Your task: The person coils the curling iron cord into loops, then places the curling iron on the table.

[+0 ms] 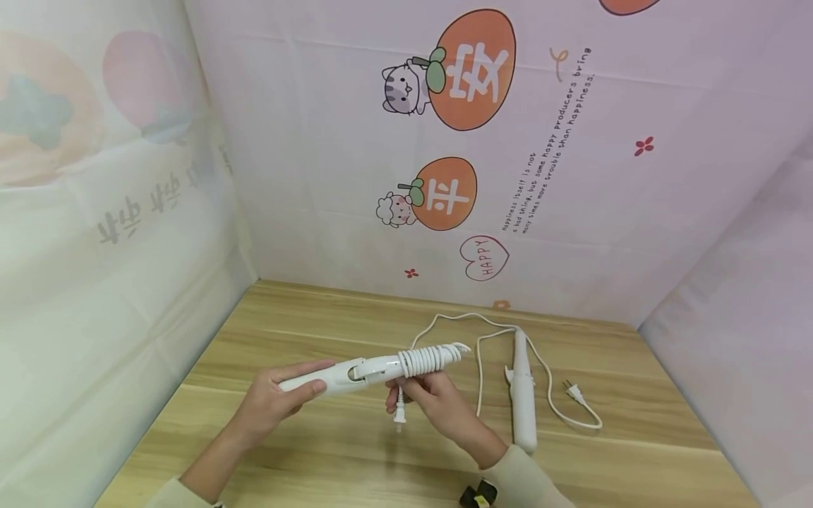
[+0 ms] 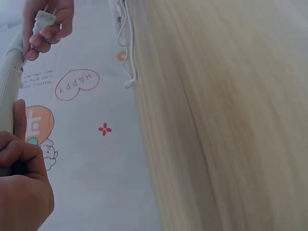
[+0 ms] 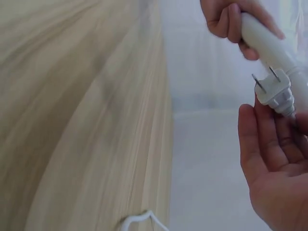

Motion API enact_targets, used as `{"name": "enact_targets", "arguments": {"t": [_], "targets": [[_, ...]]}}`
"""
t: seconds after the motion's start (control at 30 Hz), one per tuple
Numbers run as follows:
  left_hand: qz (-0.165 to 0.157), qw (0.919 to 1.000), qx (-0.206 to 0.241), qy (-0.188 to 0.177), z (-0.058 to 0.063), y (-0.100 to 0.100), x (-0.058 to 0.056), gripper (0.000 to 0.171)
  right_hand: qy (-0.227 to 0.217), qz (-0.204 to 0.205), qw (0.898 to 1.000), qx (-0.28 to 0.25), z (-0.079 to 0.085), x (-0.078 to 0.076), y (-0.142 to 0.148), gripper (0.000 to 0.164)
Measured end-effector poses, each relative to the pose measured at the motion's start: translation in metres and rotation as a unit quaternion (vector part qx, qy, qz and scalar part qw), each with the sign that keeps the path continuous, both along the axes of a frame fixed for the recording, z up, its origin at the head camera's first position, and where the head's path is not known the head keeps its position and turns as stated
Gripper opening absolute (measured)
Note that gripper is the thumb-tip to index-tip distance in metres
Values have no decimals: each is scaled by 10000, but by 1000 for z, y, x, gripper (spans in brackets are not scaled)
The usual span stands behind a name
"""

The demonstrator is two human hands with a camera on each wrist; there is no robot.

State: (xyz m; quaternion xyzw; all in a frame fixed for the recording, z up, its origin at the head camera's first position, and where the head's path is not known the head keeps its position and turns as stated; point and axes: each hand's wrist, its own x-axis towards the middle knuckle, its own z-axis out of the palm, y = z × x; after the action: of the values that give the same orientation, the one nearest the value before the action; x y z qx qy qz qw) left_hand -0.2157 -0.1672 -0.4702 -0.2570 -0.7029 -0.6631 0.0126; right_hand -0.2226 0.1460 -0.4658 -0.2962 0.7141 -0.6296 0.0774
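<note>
My left hand (image 1: 273,395) grips the wide end of a white hair curling iron (image 1: 339,379), raised above the table. A white cord (image 1: 428,360) is wound in several close turns about the iron's narrower end. Below those turns, my right hand (image 1: 438,398) pinches the cord near its two-pin plug (image 1: 399,415). The plug (image 3: 275,89) sticks out past the fingers in the right wrist view, its metal prongs bare. On the table to the right lies a second white curling iron (image 1: 524,409), its cord loose.
The second iron's cord (image 1: 473,315) loops over the wooden table (image 1: 305,458) and ends in a plug (image 1: 574,392). A small black and yellow object (image 1: 479,494) is beside the right sleeve. Printed cloth (image 1: 317,176) walls the back and both sides.
</note>
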Motion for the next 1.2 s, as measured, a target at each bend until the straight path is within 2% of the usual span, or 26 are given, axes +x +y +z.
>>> {"name": "enact_targets", "arguments": {"t": [0.23,0.47,0.57,0.7,0.77,0.83,0.87,0.9,0.93,1.0,1.03,1.07,1.1,1.13,1.17,1.2], "targets": [[475,9980,-406,98,-1,5,1,35,-690,-193,9974,31,1,5,-1,42],[946,9922,-806,65,-4,8,1,39,-1635,-545,9850,29,5,8,-3,48],[1065,9885,-1071,59,-5,9,1,43,-1890,-668,9797,-59,6,8,-5,48],[1249,9836,-1289,170,-7,9,1,44,-1938,-763,9781,-24,9,6,-6,48],[1349,9808,-1373,324,-7,10,2,43,-1703,-808,9818,226,12,5,-5,47],[1440,9769,-1488,528,-8,12,2,43,-966,-939,9864,938,15,6,-4,39],[1466,9756,-1523,596,-8,12,3,43,-476,-1052,9830,1427,17,7,-4,32],[1498,9740,-1569,656,-8,13,4,43,110,-1196,9729,1978,20,8,-4,24],[1536,9722,-1613,724,-8,13,4,43,714,-1390,9554,2504,22,10,-5,17],[1604,9694,-1661,838,-8,15,6,44,1766,-1813,9081,3335,26,13,-8,9],[1648,9679,-1682,878,-8,15,6,43,2090,-1976,8886,3573,27,15,-9,8],[1688,9663,-1703,935,-9,16,7,43,2279,-2112,8748,3717,28,16,-10,7],[1729,9646,-1724,1001,-9,16,8,43,2349,-2219,8694,3738,28,17,-10,4],[1757,9629,-1737,1083,-9,16,8,43,2232,-2291,8739,3661,28,17,-11,6],[1784,9613,-1750,1156,-10,17,8,43,1967,-2306,8878,3463,27,17,-10,11],[1811,9595,-1769,1235,-10,17,9,44,1595,-2268,9064,3187,26,16,-10,16]]}}
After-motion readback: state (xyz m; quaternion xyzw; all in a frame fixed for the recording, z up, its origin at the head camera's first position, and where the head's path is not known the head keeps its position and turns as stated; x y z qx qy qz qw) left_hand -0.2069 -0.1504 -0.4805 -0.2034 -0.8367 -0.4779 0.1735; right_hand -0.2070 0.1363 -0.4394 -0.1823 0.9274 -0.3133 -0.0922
